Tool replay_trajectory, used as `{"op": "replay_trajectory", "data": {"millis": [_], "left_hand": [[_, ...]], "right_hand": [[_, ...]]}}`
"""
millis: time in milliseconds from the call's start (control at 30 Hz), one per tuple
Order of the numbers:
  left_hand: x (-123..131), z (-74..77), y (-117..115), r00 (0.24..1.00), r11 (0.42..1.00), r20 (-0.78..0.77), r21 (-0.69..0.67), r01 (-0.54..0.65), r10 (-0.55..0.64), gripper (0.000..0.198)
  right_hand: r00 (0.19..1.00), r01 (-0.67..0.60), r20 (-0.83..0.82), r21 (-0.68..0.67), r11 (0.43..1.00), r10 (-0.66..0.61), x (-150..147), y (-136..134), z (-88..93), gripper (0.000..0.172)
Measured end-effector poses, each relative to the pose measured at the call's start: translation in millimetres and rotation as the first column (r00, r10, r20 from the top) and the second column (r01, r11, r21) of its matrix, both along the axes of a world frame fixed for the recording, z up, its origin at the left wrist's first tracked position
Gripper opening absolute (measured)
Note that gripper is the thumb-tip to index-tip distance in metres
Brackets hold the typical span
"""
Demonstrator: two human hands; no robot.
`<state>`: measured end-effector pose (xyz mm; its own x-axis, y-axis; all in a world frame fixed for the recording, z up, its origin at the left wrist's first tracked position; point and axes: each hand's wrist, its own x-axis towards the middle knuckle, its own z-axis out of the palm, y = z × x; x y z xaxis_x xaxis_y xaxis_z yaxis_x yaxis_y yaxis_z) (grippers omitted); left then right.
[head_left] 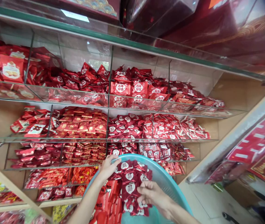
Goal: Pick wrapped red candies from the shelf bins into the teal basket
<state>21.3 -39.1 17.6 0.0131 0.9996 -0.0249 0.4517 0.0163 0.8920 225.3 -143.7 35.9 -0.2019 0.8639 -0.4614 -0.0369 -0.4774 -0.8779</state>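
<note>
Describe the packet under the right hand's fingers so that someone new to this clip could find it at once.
Start at the round turquoise plastic basin at the bottom centre, below the glass shelves. On its heap of dark red sweet packets, the right hand touches the dark red packet with a white heart label. It lies nearest those fingertips, facing the camera.

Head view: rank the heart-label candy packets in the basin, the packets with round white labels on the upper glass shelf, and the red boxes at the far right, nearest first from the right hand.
1. heart-label candy packets: touching the right hand, in the teal basin.
2. packets with round white labels: upper glass shelf, above centre.
3. red boxes: far right edge.
</note>
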Motion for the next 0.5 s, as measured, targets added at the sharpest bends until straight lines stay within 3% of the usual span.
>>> {"op": "replay_trajectory", "data": {"millis": [200,500], "left_hand": [[3,7.0,-2,0.998,0.999,-0.059,-0.048,-0.019,0.016,0.034],[2,6.0,-2,0.997,0.998,-0.071,-0.058,-0.011,0.007,0.033]], "right_hand": [[0.998,0.052,-0.030,-0.118,0.992,-0.055,1,-16,-14.1,0.035],[0.993,0.106,-0.043,-0.113,0.988,-0.111,-7,-11,-26.8,0.040]]}}
